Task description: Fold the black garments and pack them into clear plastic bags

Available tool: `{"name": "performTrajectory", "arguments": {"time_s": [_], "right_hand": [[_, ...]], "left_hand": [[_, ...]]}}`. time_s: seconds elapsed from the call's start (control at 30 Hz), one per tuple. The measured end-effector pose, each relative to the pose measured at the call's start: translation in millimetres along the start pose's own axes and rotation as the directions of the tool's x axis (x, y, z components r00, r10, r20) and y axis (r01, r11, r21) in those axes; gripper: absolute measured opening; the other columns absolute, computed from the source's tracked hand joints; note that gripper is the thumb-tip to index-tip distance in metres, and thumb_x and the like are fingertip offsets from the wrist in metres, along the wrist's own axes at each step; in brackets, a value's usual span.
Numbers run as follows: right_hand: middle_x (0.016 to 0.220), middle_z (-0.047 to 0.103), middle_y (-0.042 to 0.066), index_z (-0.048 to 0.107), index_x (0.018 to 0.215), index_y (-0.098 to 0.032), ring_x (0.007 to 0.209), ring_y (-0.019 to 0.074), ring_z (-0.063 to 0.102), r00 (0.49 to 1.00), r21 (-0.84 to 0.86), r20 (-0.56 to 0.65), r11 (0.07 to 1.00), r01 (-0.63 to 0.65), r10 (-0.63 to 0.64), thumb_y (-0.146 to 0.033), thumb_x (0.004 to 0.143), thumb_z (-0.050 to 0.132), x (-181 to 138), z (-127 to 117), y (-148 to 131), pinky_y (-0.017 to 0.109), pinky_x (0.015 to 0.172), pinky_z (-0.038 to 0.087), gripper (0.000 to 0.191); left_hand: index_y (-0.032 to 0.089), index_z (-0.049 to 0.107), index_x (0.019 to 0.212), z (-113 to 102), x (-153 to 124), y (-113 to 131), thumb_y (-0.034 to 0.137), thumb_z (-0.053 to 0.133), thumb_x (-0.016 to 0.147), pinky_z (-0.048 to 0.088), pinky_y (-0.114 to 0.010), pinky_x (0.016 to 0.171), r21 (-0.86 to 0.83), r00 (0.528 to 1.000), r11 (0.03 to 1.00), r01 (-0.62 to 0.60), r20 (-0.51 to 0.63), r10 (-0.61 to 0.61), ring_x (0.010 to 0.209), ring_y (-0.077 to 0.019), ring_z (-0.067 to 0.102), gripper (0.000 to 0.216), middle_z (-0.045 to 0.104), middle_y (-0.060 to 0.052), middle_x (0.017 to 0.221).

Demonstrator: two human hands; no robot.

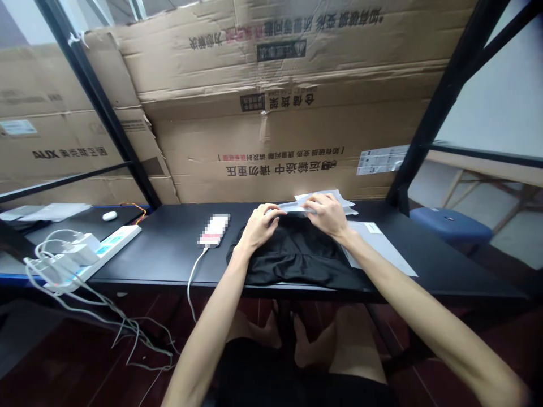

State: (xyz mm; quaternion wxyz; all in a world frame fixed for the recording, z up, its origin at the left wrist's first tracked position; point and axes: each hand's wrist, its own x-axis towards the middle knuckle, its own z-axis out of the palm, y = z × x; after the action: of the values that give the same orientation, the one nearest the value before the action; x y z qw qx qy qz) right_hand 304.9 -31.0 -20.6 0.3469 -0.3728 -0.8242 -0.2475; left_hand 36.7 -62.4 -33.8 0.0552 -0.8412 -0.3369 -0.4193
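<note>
My left hand [259,227] and my right hand [327,216] are closed at the far side of a black cloth garment [297,257], which lies wrinkled on the black table. Between them runs the edge of a translucent plastic sheet or bag [292,206], with the fingers of each hand on it. Just behind my right hand, more thin pale plastic pieces [341,199] overlap. A flat greyish plastic bag [382,249] with a small white label lies to the right, partly under my right forearm.
On the left, a phone [213,230] is plugged into a white cable [193,277]. A power strip [114,249] with several chargers and hanging cords sits farther left. Printed cardboard [271,130] stands upright behind the table. Beyond the right-hand frame is a blue stool [449,223].
</note>
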Motion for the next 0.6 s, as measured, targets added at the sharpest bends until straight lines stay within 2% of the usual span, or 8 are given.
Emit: {"name": "performTrajectory", "arguments": {"time_s": [0.17,0.27,0.4,0.6], "right_hand": [[0.103,0.074,0.009,0.075,0.101,-0.023,0.097,0.0263,0.068,0.999,0.138,-0.005,0.989,0.049,-0.048,-0.014,0.097,0.060,-3,10,-23,0.040,0.090,0.055,0.018],[0.102,0.073,0.007,0.071,0.106,-0.025,0.101,0.0259,0.069,0.995,0.242,0.041,0.967,0.080,-0.093,-0.013,0.098,0.055,-4,16,-31,0.044,0.099,0.058,0.022],[0.095,0.072,0.003,0.067,0.103,-0.028,0.092,0.0251,0.072,0.988,0.365,0.094,0.928,0.080,-0.122,-0.016,0.101,0.049,-7,16,-34,0.055,0.118,0.050,0.021],[0.093,0.073,0.002,0.067,0.098,-0.028,0.083,0.0253,0.071,0.985,0.419,0.125,0.906,0.057,-0.120,-0.019,0.099,0.054,-11,15,-29,0.061,0.119,0.047,0.016]], "left_hand": [[0.027,0.074,0.113,6,3,6,0.030,0.069,0.102,0.054,-0.041,0.100,0.006,0.996,0.996,-0.084,-0.006,0.084,0.110,-0.0237,0.066,0.012,0.073,-0.006,0.117],[0.024,0.072,0.112,9,3,8,0.033,0.068,0.103,0.054,-0.040,0.097,0.016,0.995,0.995,-0.101,0.011,0.101,0.106,-0.0238,0.066,0.013,0.074,-0.006,0.113],[0.024,0.073,0.113,10,3,9,0.036,0.064,0.105,0.053,-0.040,0.098,0.065,0.991,0.993,-0.101,0.094,0.095,0.105,-0.0238,0.066,0.016,0.076,-0.007,0.111],[0.025,0.075,0.111,12,3,14,0.039,0.059,0.107,0.052,-0.041,0.100,0.090,0.988,0.990,-0.108,0.122,0.097,0.107,-0.0241,0.067,0.021,0.075,-0.007,0.112]]}}
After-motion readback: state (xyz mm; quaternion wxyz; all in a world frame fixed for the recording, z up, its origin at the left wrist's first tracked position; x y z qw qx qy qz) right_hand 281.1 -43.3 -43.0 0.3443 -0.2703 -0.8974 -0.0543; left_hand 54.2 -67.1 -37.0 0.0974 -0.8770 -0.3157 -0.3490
